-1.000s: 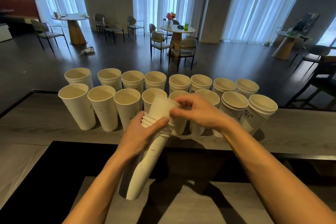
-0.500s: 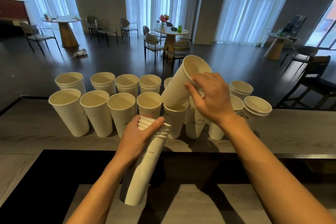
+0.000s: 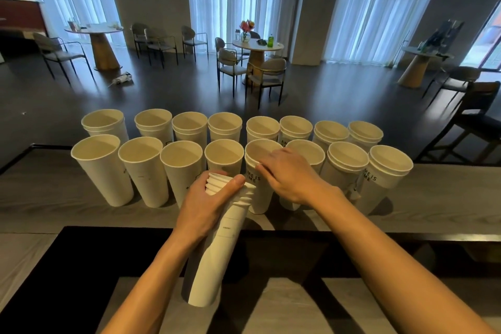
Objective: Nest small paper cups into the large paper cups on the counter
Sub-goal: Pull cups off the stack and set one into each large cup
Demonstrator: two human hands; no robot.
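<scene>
Two rows of tall white paper cups stand on the grey counter (image 3: pixel 48 192). My left hand (image 3: pixel 206 203) grips the rim end of a long stack of small cups (image 3: pixel 217 252) that leans toward me. My right hand (image 3: pixel 287 176) rests with its fingers on the near rim of a small cup (image 3: pixel 257 152) sitting inside the fifth front-row large cup (image 3: pixel 261 195). The back row and the two right front cups, such as the far right one (image 3: pixel 390 165), show doubled rims. Front-row cups on the left, like the first one (image 3: pixel 100 168), show single rims.
A black strip (image 3: pixel 81 266) lies between the raised counter and the lower grey surface (image 3: pixel 284 309) near me. Beyond the counter is a dark floor with round tables (image 3: pixel 256 47) and chairs (image 3: pixel 267 76). A dark chair (image 3: pixel 477 116) stands close at the right.
My right hand pulled one small cup off the stack, lifted it over the rows, and lowered it into the fifth front-row cup. My left hand kept holding the stack.
</scene>
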